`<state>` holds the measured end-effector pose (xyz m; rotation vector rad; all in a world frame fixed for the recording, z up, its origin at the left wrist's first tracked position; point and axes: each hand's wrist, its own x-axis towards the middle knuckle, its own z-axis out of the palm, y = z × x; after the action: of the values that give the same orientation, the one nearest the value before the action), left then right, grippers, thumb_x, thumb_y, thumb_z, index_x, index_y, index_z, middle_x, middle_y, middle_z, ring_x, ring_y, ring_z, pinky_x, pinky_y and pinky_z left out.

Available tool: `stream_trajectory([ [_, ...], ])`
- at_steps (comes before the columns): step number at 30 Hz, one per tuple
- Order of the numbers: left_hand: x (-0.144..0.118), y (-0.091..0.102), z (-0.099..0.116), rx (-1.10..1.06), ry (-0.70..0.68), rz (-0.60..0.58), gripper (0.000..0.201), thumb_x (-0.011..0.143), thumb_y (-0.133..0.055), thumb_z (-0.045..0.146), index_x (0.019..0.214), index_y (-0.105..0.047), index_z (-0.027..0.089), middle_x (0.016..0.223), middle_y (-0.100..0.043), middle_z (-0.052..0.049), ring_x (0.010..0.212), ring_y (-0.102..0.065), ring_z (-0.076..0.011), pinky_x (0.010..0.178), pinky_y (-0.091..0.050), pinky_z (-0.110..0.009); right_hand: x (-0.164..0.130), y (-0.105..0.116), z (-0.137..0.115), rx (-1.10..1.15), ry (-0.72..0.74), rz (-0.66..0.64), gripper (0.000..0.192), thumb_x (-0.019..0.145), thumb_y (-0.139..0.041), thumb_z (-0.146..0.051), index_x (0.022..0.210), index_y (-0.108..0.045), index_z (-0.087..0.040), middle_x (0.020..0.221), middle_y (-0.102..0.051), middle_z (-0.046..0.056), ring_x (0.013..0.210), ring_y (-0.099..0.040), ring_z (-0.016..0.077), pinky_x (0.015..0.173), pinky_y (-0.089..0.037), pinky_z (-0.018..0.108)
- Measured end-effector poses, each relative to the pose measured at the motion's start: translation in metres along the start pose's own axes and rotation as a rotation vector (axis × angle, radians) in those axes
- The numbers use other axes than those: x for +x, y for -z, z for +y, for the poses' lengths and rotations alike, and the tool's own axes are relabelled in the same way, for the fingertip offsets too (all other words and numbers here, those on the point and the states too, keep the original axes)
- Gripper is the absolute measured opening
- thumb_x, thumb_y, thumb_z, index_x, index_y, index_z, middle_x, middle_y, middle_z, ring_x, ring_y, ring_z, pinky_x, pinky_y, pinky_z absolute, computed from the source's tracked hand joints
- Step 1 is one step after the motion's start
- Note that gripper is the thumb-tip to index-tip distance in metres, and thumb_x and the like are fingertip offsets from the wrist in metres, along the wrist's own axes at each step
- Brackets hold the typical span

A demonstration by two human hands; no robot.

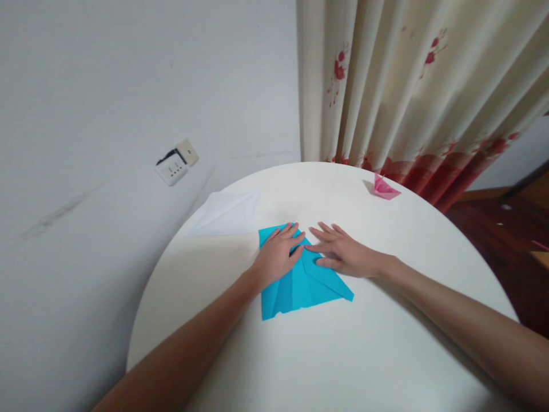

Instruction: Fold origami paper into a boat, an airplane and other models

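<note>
A sheet of blue paper [300, 289] lies on the white round table [343, 355], with crease lines across it and its right side folded over along a slant. Its near edge looks slightly ragged. My left hand [279, 252] rests flat on the upper left part of the paper, fingers spread and pointing away from me. My right hand [343, 252] lies at the slanted right edge, its fingers stretched out, with thumb and index finger touching the paper. Both palms hide parts of the sheet.
A creased white sheet [227, 214] lies at the table's far left. A pink folded paper boat [385, 187] stands near the far right edge. Behind the table are a wall with a socket [171, 169] and a cream curtain [386, 86] with red flowers.
</note>
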<state>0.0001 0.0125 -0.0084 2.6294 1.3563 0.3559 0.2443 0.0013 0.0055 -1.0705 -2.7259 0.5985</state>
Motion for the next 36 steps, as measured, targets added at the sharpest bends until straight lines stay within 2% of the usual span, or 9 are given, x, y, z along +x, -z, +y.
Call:
stream_trajectory([
  [5, 0.0, 0.002, -0.001, -0.028, -0.003, -0.025, 0.042, 0.102, -0.048, 0.033, 0.141, -0.059, 0.025, 0.16, -0.04, -0.008, 0.15, -0.033, -0.0289, 0.122, -0.028, -0.054, 0.001, -0.009, -0.001, -0.057, -0.031, 0.036, 0.071, 0.099, -0.034, -0.069, 0.157, -0.036, -0.028, 0.168, -0.017, 0.011, 0.155, -0.005, 0.0375, 0.121, -0.009, 0.065],
  [9, 0.001, 0.001, -0.002, -0.042, -0.014, -0.021, 0.042, 0.102, -0.047, 0.033, 0.141, -0.059, 0.026, 0.159, -0.041, -0.005, 0.151, -0.033, -0.028, 0.123, -0.027, -0.054, 0.003, -0.014, -0.004, -0.097, -0.056, 0.067, 0.071, 0.1, -0.029, -0.068, 0.159, -0.033, -0.028, 0.168, -0.018, 0.01, 0.155, -0.009, 0.0357, 0.122, -0.011, 0.064],
  [18, 0.001, -0.003, -0.003, -0.045, -0.016, 0.012, 0.048, 0.103, -0.043, 0.032, 0.148, -0.05, 0.017, 0.158, -0.044, -0.007, 0.15, -0.034, -0.025, 0.124, -0.027, -0.05, 0.007, -0.015, -0.005, -0.098, -0.099, 0.092, 0.07, 0.102, -0.027, -0.066, 0.159, -0.032, -0.026, 0.168, -0.019, 0.011, 0.155, -0.014, 0.0342, 0.122, -0.015, 0.062],
  [27, -0.002, 0.0, 0.001, 0.003, -0.014, -0.012, 0.05, 0.102, -0.044, 0.034, 0.15, -0.047, 0.018, 0.161, -0.039, -0.008, 0.153, -0.028, -0.0274, 0.124, -0.026, -0.051, 0.002, -0.007, 0.004, -0.03, -0.008, 0.015, 0.067, 0.1, -0.035, -0.067, 0.158, -0.033, -0.032, 0.168, -0.012, 0.013, 0.155, -0.006, 0.0352, 0.121, -0.009, 0.065],
  [32, -0.003, -0.002, 0.002, 0.047, -0.024, -0.01, 0.054, 0.103, -0.041, 0.037, 0.154, -0.039, 0.02, 0.164, -0.034, -0.008, 0.154, -0.023, -0.0279, 0.125, -0.023, -0.052, -0.001, 0.001, 0.0, 0.0, -0.018, -0.044, 0.081, 0.093, -0.044, -0.074, 0.16, -0.028, -0.03, 0.169, -0.008, 0.012, 0.156, -0.003, 0.0341, 0.123, -0.003, 0.061],
  [36, -0.005, -0.004, 0.002, 0.094, 0.017, -0.001, 0.057, 0.104, -0.04, 0.042, 0.155, -0.038, 0.017, 0.165, -0.029, -0.01, 0.155, -0.02, -0.0323, 0.124, -0.022, -0.055, -0.004, 0.006, -0.002, 0.027, -0.023, -0.079, 0.091, 0.087, -0.054, -0.076, 0.16, -0.023, -0.032, 0.169, -0.005, 0.009, 0.156, -0.001, 0.0342, 0.123, 0.0, 0.06],
])
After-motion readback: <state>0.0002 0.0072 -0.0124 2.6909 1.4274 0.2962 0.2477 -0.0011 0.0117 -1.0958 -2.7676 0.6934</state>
